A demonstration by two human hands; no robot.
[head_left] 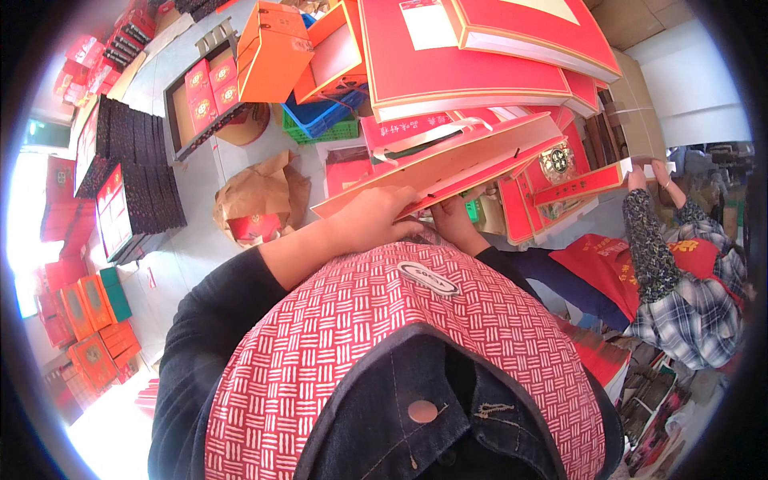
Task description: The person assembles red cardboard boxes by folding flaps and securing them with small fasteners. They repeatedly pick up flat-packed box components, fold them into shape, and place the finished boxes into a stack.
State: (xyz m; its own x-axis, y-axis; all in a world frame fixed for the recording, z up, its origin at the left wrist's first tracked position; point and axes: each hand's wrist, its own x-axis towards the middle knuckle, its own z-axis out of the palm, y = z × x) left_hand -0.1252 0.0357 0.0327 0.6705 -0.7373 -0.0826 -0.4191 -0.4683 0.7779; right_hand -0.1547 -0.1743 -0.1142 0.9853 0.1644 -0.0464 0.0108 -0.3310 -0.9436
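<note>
A flat red gift bag point(448, 164), folded and edged in pale cream, is held tilted just above the person's chest, its long edge running from lower left to upper right; a white ribbon handle point(416, 132) is seen along its upper side. The left hand point(376, 218) is laid over the bag's lower left end, the fingers curled down onto its top face and closed on the edge; the right hand point(456, 220) is placed under the bag near its middle, the fingers wrapped up against the underside, though the fingertips are hidden by the bag and the closeness of the grip cannot be told fully.

Above the bag, large flat red boxes point(464, 56) are stacked; an orange carton point(272, 48) is set to their left, over a blue crate point(320, 112). An open red box with a gold ornament point(558, 164) lies just right of the bag. On the floor to the left, crumpled brown paper point(256, 196) is seen beside black trays point(152, 168); orange and green boxes point(92, 308) are stacked at far left. At right, another person's arm in a patterned sleeve point(648, 240) is raised toward a box.
</note>
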